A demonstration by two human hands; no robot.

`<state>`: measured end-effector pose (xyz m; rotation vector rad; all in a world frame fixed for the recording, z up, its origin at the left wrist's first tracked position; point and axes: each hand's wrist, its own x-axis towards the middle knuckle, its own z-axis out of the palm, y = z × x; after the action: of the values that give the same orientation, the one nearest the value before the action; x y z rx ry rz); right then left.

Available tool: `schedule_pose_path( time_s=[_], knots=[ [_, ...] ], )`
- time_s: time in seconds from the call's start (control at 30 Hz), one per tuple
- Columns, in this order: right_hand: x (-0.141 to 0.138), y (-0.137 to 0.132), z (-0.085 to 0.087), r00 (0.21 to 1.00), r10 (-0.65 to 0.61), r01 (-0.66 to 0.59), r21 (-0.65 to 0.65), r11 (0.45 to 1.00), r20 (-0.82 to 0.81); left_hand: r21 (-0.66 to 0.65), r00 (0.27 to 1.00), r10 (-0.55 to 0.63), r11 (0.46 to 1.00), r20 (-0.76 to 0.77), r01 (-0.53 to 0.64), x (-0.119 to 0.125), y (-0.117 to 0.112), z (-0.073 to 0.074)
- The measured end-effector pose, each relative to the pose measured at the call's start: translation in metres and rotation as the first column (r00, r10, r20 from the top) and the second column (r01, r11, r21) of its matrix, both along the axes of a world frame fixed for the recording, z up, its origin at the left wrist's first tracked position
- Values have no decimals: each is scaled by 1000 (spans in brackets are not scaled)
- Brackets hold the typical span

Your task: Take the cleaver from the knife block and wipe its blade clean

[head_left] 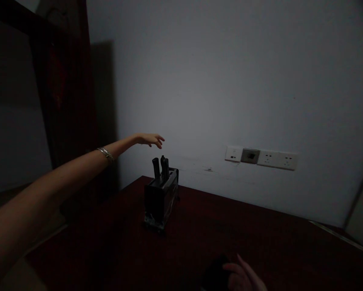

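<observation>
My left hand (149,140) is stretched far out, hovering just above a dark knife block (161,199) on the dark red table (260,242). Its fingers droop loosely apart and hold nothing. Two black knife handles (160,167) stick up from the block's top, a short gap below the fingers. A metal bangle (106,153) sits on my left wrist. My right hand (243,275) shows at the bottom edge, its fingers curled against a dark object (214,273) I cannot make out in the dim light.
A white wall (230,81) stands right behind the table, with a row of sockets and switches (262,158) above the tabletop. A dark wooden frame (66,81) rises at the left. The room is dim.
</observation>
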<state>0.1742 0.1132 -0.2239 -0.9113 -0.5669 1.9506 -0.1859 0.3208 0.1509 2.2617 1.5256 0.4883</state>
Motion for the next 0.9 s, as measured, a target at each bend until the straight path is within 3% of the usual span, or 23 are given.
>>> schedule_pose_path(
  time_s=[0.1,0.2,0.27,0.33,0.4,0.47,0.53,0.6,0.67,0.73,0.83,0.9],
  knots=[
    [-2,-4,4,1000,-23,23,4,1000,-21,296,990,-24,955,137,-18,15,-9,26],
    [-3,-7,9,998,-45,46,36,998,-41,626,958,-153,779,242,-34,51,-29,38],
    [-1,-8,12,998,-50,53,66,996,-40,768,934,-264,640,241,-17,84,-52,35],
    [4,-7,14,997,-76,79,105,991,-32,834,908,-364,552,208,30,119,-80,20],
    [12,-5,16,990,-140,142,165,976,-21,859,874,-453,504,174,90,152,-107,-7],
    [22,-1,17,976,-215,205,235,950,18,830,843,-518,528,146,181,180,-126,-45],
    [32,4,17,957,-273,232,300,925,101,702,829,-537,650,156,289,203,-131,-94],
    [42,10,16,908,-321,212,367,906,269,447,847,-516,792,127,415,221,-127,-146],
    [48,15,14,788,-360,133,433,892,500,191,861,-508,848,26,495,233,-117,-195],
    [50,17,12,645,-382,49,463,885,662,11,871,-482,874,-96,485,240,-107,-235],
    [47,14,11,515,-429,8,496,868,742,-232,826,-536,837,-174,495,244,-97,-275],
    [43,8,12,295,-477,-88,520,849,828,-354,794,-582,790,-174,501,246,-93,-292]
  ],
)
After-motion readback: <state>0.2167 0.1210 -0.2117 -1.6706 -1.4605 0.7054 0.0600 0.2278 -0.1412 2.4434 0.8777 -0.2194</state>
